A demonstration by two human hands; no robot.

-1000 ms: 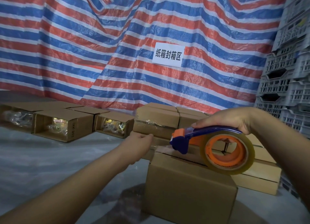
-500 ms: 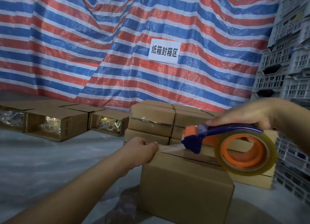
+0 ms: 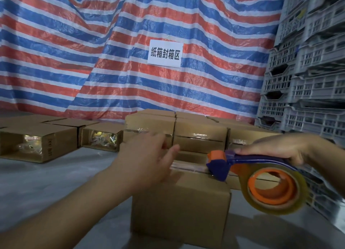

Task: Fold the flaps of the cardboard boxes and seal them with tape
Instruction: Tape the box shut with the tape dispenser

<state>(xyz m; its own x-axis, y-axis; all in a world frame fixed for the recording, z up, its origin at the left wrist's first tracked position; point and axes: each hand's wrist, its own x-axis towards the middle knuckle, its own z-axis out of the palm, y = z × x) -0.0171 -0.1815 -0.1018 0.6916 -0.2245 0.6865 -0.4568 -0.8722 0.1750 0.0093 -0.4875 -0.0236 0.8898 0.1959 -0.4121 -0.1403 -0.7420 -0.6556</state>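
Note:
A closed cardboard box (image 3: 179, 207) stands in front of me on the grey surface. My right hand (image 3: 280, 149) grips the blue handle of a tape dispenser (image 3: 222, 164) carrying a roll of clear tape (image 3: 276, 190) on an orange core. The dispenser's head rests on the box top, with a strip of clear tape (image 3: 188, 167) laid along the seam to its left. My left hand (image 3: 147, 159) is at the box's far left top edge, fingers spread and blurred, over the end of the strip.
Sealed cardboard boxes (image 3: 197, 135) are stacked just behind. Open-ended boxes (image 3: 37, 144) showing wrapped goods lie at the left. Grey plastic crates (image 3: 308, 80) are piled at the right. A striped tarp (image 3: 112, 52) with a white sign (image 3: 165, 53) hangs behind.
The dispenser has travelled right along the box top, laying tape over the seam. My left hand has opened from pinching the tape end and spread over the box's left edge.

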